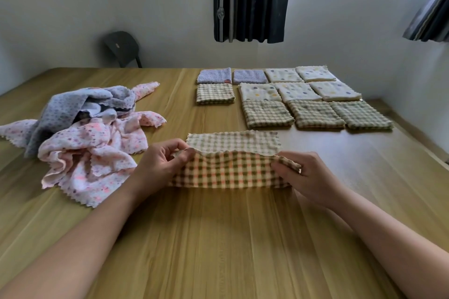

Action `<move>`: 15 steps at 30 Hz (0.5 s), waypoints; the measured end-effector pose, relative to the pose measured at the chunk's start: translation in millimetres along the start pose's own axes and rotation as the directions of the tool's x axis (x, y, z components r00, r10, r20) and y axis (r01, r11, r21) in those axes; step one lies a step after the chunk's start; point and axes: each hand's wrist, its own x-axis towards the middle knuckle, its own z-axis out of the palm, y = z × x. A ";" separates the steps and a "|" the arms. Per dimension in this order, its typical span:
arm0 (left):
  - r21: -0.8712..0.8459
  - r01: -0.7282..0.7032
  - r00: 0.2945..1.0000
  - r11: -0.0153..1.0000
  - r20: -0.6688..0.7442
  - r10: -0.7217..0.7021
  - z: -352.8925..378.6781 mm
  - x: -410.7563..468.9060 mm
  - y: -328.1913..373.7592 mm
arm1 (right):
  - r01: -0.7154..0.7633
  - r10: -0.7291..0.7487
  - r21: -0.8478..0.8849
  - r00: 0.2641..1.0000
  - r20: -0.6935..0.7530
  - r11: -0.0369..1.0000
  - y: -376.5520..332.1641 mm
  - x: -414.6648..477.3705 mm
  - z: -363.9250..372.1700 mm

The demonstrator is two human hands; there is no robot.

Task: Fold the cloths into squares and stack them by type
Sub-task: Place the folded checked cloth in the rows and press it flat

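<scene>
A green-and-cream checked cloth [232, 167] lies on the wooden table [218, 238] in front of me, its near half lifted and folded toward the far half. My left hand [158, 165] pinches the cloth's left corner. My right hand [306, 177] pinches its right corner. Folded squares lie beyond: several checked ones [267, 114], several cream dotted ones [298, 91] and two lilac ones [215, 75]. A loose heap of pink and grey dotted cloths [90, 138] sits at the left.
A dark chair [122, 48] stands behind the table's far left edge. Dark curtains [250, 0] hang by a window on the back wall. The table's right edge runs close to the wall.
</scene>
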 end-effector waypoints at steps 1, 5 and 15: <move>-0.009 0.002 1.000 1.000 0.011 -0.002 0.9 -0.4 0.6 | -0.002 0.002 0.003 1.000 -0.004 1.000 -1.8 -0.3 -0.7; -0.016 0.031 0.999 0.999 0.045 -0.031 0.6 -0.5 1.1 | -0.114 0.114 0.090 0.993 0.000 0.989 -4.7 0.1 0.4; 0.377 0.318 0.948 0.870 -0.138 -0.287 8.2 49.7 5.4 | -0.557 0.557 0.016 0.830 -0.032 0.831 5.5 52.9 -10.2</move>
